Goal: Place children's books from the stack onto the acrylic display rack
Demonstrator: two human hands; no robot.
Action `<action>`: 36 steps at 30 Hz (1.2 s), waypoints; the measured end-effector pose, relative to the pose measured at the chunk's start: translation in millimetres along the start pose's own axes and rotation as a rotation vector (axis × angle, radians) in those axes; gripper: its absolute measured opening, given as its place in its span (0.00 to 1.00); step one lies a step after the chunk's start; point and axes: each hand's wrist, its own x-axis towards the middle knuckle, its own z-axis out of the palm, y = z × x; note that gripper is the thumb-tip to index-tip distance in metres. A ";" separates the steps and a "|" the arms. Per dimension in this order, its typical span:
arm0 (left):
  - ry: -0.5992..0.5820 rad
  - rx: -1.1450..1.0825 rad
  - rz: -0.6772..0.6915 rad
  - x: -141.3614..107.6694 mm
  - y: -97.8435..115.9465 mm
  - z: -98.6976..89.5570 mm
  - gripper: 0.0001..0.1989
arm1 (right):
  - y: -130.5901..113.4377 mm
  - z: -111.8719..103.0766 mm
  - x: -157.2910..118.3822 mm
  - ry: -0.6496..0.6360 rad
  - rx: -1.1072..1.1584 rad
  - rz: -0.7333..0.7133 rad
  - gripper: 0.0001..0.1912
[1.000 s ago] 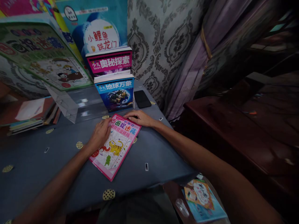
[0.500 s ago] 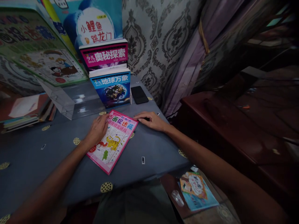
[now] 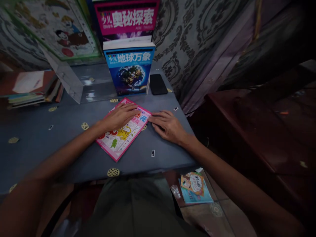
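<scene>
A pink children's book with a yellow tiger on its cover lies tilted on the blue-grey tablecloth. Across the upper part of the cover my left hand rests flat, fingers stretched out, hiding some of the title. My right hand lies on the cloth to the book's right, its fingertips at the upper right corner and its fingers extended. Behind the book stand a blue book with a globe and, farther back, a magenta-topped book. A black phone lies beside the blue book.
At the left are a stack of books and papers and a clear plastic stand below a green-framed picture book. Dark red furniture stands at the right. Thin books and a clear cup are on the floor.
My left hand has slid from the book's left edge rightward across its cover. My right hand stays by the upper right corner. The camera has tilted down, showing more of my lap.
</scene>
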 end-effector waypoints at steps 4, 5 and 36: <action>0.039 -0.051 0.009 2.2 -4.9 6.4 0.19 | -30.5 0.4 -6.4 -0.061 0.002 -0.078 0.17; 0.046 -0.059 0.012 2.0 -5.6 6.8 0.19 | -38.1 1.2 -7.1 -0.074 0.007 -0.097 0.17; 0.114 -1.277 -0.248 -5.6 -39.9 -14.4 0.22 | -127.7 81.7 112.6 -0.385 0.199 -0.434 0.23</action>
